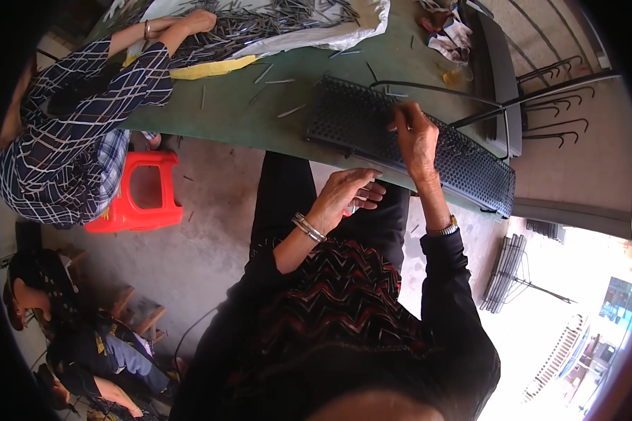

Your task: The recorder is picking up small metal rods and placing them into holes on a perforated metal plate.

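Note:
My right hand (417, 137) is over a long black perforated tray (354, 116) at the edge of the green table, fingers pinched together just above its holes. What the fingertips hold, if anything, is too small to make out. Closer to my body, my left hand (345, 194) hovers above my lap with its fingers curled inward. A bit of red and white shows beneath them; the palm's contents are mostly hidden. Many short dark pins (274, 27) lie heaped on a white sheet (316, 40) at the far side, and a few loose ones are scattered on the table (239, 116).
A bent metal rod (435, 86) crosses above the tray, with hooked rods (558, 105) at the right. Gloves (451, 38) lie at the back. At left a person (84, 133) reaches into the pins beside a red stool (174, 189). Another person (84, 337) sits lower left.

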Demonstrator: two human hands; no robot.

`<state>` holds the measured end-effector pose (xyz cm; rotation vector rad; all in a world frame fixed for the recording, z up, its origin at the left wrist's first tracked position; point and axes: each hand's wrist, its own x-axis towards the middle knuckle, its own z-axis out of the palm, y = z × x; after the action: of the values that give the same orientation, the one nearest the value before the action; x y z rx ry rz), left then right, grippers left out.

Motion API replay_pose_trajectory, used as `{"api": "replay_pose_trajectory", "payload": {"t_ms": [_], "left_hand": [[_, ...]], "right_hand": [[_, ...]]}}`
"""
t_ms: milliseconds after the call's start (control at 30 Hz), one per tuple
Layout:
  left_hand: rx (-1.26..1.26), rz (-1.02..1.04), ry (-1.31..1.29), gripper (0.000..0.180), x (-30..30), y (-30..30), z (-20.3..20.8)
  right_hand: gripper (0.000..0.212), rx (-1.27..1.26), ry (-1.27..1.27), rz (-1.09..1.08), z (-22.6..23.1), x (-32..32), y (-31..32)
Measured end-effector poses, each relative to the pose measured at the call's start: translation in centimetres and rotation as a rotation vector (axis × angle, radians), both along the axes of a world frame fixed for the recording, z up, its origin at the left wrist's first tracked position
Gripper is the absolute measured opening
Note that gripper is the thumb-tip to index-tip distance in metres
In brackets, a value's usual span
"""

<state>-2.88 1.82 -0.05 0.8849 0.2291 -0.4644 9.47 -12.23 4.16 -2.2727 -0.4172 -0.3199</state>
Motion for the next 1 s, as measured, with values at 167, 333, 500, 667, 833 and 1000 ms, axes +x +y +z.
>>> {"api": "replay_pose_trajectory", "payload": {"t_ms": [167,333,500,667,833,1000], "left_hand": [[-0.012,0.030,0.006,0.037,-0.1,0.1,-0.2],[-0.020,0.045,0.008,0.036,-0.3,0.0,-0.4],[-0.018,0.035,0.011,0.035,-0.2,-0.5,-0.2],[-0.008,0.033,0.012,0.034,-0.2,-0.5,-0.3],[0.009,0.046,0.014,0.033,-0.3,-0.5,-0.3],[0.027,0.036,0.022,0.032,-0.3,-0.7,-0.3]], "right_hand": [[0.006,-0.044,-0.117,0.032,-0.6,0.7,-0.3],[0.005,-0.046,-0.181,0.007,0.1,0.4,-0.2],[0.004,0.022,-0.102,0.007,0.1,0.6,-0.5],[0.004,0.003,-0.109,0.002,-0.4,0.8,-0.6],[0.003,-0.031,-0.146,-0.003,-1.0,0.8,-0.7],[0.009,-0.310,-0.257,0.010,-2.3,0.9,-0.6]]}}
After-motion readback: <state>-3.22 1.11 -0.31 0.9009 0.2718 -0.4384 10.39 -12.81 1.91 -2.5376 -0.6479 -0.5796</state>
